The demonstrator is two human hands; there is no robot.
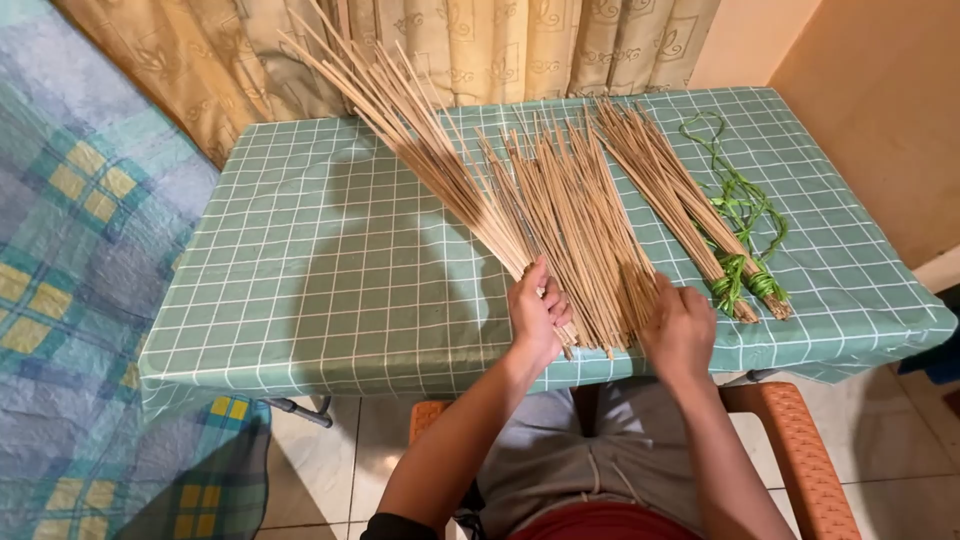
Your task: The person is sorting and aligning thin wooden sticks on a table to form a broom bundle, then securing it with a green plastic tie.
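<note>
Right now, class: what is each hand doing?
Left hand: closed around a fanned bunch of sticks.
Right hand: resting on the loose sticks on the table; grip cannot be told.

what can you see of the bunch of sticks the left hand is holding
The bunch of sticks is a sheaf of long, thin, pale tan sticks that look like dried palm ribs. The left hand grips it at its near end, by the front edge of the table. From there it slants up and away to the left, fanning out loosely, its tips reaching the curtain. No tie shows on it. It lies beside a loose pile of like sticks.
</note>
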